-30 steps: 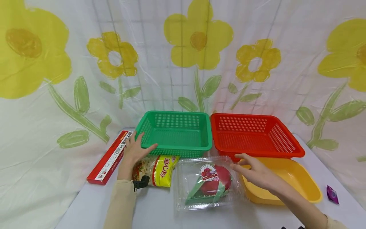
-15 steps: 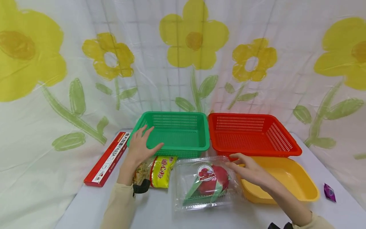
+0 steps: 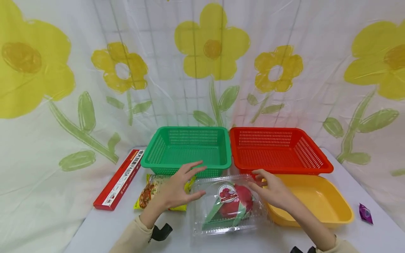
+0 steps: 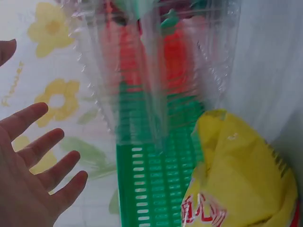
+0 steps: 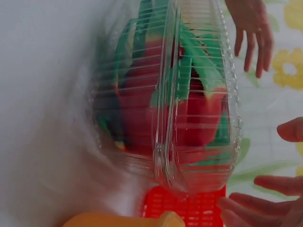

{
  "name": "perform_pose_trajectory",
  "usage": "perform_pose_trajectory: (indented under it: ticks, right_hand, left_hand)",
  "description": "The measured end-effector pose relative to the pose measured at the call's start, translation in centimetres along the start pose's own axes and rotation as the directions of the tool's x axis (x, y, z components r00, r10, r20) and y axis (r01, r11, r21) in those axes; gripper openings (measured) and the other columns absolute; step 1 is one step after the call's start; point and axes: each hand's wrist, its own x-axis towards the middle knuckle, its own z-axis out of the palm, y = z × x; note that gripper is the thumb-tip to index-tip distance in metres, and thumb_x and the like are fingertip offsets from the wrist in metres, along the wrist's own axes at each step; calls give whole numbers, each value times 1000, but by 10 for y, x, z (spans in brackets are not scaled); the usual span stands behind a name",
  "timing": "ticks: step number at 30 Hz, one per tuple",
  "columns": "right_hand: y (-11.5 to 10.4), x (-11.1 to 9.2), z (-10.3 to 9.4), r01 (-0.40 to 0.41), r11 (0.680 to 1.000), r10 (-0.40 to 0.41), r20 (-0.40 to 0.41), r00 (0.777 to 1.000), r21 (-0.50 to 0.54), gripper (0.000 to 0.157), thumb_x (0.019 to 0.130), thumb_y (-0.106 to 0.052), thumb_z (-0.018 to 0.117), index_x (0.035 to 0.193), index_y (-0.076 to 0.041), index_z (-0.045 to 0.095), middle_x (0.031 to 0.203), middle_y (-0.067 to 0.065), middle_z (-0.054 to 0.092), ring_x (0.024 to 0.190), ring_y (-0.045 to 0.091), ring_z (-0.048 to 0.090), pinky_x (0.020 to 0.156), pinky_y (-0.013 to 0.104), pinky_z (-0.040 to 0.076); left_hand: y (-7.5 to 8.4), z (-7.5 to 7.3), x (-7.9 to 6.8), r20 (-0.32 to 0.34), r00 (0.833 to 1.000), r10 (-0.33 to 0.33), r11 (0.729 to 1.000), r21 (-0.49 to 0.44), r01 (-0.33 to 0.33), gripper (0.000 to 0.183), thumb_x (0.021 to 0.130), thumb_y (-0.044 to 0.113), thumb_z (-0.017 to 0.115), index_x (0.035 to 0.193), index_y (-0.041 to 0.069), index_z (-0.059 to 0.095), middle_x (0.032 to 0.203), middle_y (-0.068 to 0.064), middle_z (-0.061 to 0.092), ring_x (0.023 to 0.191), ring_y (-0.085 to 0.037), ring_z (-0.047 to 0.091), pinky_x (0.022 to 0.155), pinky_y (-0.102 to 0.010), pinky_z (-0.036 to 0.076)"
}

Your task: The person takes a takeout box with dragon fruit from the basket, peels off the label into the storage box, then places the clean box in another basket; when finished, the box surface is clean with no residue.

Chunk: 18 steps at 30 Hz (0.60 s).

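A clear plastic clamshell box (image 3: 197, 211) sits on the table, with a red fruit (image 3: 244, 198) and its long green leaves inside. My left hand (image 3: 177, 188) hovers with spread fingers over a yellow pasta bag (image 3: 148, 195), its fingertips reaching toward the box's left side. My right hand (image 3: 275, 189) is by the box's right edge, fingers loosely bent and overlapping the lid's corner. In the right wrist view, a gap shows between the right hand (image 5: 265, 203) and the ribbed box (image 5: 165, 109). Neither hand holds anything.
Behind stand a green basket (image 3: 186, 165) and a red basket (image 3: 281, 168). A yellow tub (image 3: 313, 219) is beneath the right forearm. A long red pasta box (image 3: 121, 181) lies at left, a small purple packet (image 3: 366, 213) at far right. A flowered curtain (image 3: 171, 98) hangs behind.
My left hand has moved right and toward me, from the green basket's front left corner to beside the clamshell box, uncovering more of the pasta bag. My right hand has barely moved.
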Motion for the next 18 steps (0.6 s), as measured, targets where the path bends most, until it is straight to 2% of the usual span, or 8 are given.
perform_pose_trajectory:
  ticks: [3,7,11,15,18]
  right_hand:
    - [0,3,4,31,998,-34,-50,998,-52,52,91,-34,70,132,-4,56,122,18,63,105,36,62,77,41,58]
    - [-3,9,8,68,994,-76,-96,992,-86,51,90,-34,71,130,-5,58,119,16,65,100,30,62,77,41,58]
    - [-6,13,11,70,997,-75,-112,991,-42,50,91,-32,70,130,-5,58,120,17,64,100,32,63,77,43,58]
    - [-10,16,13,43,999,-41,-99,994,22,49,91,-30,70,132,-7,57,124,16,63,103,34,64,79,43,58]
    - [-14,16,14,35,997,-29,-93,995,62,48,91,-28,71,132,-8,58,124,15,63,103,34,64,78,43,58]
  left_hand:
    - [3,8,-1,45,999,12,999,-31,-11,71,86,49,70,148,26,46,155,-1,38,140,-23,36,101,-56,43]
    - [5,19,-3,109,994,5,1000,-27,-2,77,83,57,70,149,28,45,155,1,37,140,-23,36,101,-57,42]
    - [6,30,-3,151,988,29,999,32,-34,84,79,65,69,149,25,44,155,3,37,139,-23,37,102,-57,41]
    - [5,40,-2,149,986,71,991,103,-87,89,78,69,67,150,24,42,152,2,41,138,-22,39,103,-57,40]
    - [4,44,-1,142,986,81,991,96,-96,91,76,68,69,150,24,40,151,3,42,137,-20,39,104,-57,39]
